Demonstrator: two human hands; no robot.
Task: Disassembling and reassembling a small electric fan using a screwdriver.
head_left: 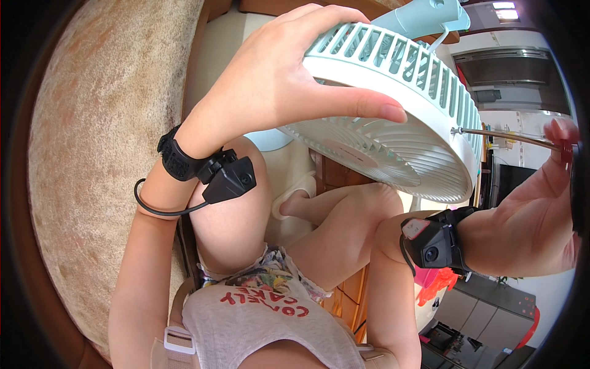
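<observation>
Red screwdriver handle [566,150] half cut off

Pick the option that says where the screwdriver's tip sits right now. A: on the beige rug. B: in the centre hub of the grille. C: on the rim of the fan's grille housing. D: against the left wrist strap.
C: the screwdriver, held by the right hand, meets a screw on the outer rim of the pale green fan, which the left hand grips from above.
</observation>
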